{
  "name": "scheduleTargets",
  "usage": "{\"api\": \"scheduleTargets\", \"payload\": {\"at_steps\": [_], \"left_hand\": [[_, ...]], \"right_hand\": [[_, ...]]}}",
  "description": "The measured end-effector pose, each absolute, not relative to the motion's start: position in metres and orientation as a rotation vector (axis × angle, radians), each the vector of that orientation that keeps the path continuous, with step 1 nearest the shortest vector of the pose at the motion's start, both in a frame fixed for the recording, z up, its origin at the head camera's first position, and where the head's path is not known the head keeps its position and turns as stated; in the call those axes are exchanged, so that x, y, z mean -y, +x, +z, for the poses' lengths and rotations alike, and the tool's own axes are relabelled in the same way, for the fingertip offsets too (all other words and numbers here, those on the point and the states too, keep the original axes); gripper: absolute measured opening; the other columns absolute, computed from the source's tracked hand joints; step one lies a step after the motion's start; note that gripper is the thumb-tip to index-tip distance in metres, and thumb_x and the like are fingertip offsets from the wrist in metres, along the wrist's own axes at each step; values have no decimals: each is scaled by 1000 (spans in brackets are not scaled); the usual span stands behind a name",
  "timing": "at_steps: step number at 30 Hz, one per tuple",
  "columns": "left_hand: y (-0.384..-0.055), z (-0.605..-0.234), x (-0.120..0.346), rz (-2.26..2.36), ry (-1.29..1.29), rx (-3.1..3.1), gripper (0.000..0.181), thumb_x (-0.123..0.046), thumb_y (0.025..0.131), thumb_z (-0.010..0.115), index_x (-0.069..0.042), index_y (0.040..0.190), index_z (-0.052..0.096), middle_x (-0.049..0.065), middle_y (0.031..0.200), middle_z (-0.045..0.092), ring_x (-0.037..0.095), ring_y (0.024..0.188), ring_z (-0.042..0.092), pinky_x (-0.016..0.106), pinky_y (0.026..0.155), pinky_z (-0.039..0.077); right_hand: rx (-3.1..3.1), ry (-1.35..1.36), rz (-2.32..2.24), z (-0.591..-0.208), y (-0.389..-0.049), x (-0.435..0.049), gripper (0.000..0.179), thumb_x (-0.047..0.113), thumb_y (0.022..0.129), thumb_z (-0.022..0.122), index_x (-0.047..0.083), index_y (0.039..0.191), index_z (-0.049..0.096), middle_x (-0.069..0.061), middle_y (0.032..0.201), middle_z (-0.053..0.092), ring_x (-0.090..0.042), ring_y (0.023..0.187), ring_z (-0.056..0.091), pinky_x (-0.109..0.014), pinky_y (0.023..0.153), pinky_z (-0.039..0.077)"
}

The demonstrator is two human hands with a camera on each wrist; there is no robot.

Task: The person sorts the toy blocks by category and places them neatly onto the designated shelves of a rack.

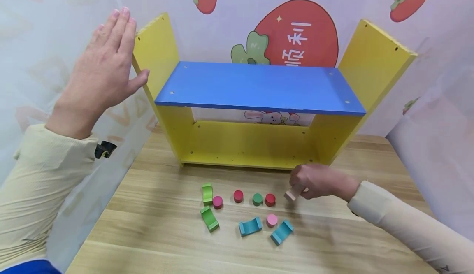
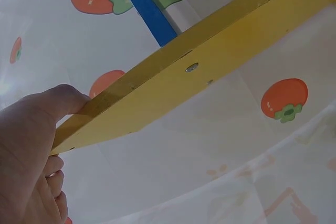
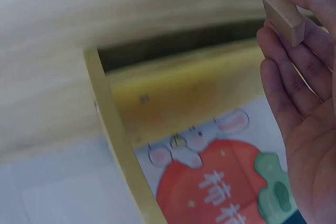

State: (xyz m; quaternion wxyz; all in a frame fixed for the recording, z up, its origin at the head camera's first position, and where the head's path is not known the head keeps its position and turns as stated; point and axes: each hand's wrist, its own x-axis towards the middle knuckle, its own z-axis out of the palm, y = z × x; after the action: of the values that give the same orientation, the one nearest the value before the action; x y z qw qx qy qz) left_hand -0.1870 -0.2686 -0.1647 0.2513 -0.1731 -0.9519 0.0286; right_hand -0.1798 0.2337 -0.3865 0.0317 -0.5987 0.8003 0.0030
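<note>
A yellow shelf unit (image 1: pixel 174 130) with a blue middle board (image 1: pixel 259 87) stands upright on the table. My left hand (image 1: pixel 105 60) is at its left side panel (image 2: pixel 173 77), fingers straight along the outer side. The thumb rests by the panel's front edge. Low in front of the unit's right end, my right hand (image 1: pixel 316 180) pinches a small plain wooden block (image 3: pixel 284 17) between thumb and fingers, just above the tabletop. Left of that hand lie a red disc (image 1: pixel 270 200), a green disc (image 1: pixel 257 199) and another red disc (image 1: pixel 238 196).
Nearer on the wooden table (image 1: pixel 155 241) are a pink disc (image 1: pixel 272 220), a magenta disc (image 1: pixel 217 202), two blue curved blocks (image 1: pixel 250 226) and two green curved blocks (image 1: pixel 210 218). A patterned sheet (image 1: pixel 229 27) hangs behind the unit and along the sides.
</note>
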Motion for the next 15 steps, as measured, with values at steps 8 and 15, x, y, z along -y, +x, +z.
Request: {"api": "scheduleTargets", "payload": {"at_steps": [8,15], "left_hand": [[-187,-162,267,91,-459,2612,97,-26,101,64,5,167,1,20,178,-2,38,167,-1,58,135,4],[-188,-162,269,94,-462,2628,97,-27,102,63,5,167,-1,20,178,-5,38,167,-3,57,135,3]], "right_hand": [[-2544,-1602,-117,-331,-171,-240,23,4,75,88,18,90,77,6,90,76,-4,78,66,-16,64,57],[-2612,-1311,-118,-272,-170,-245,23,7,78,88,19,94,78,10,94,76,-3,81,66,-19,67,59]]}}
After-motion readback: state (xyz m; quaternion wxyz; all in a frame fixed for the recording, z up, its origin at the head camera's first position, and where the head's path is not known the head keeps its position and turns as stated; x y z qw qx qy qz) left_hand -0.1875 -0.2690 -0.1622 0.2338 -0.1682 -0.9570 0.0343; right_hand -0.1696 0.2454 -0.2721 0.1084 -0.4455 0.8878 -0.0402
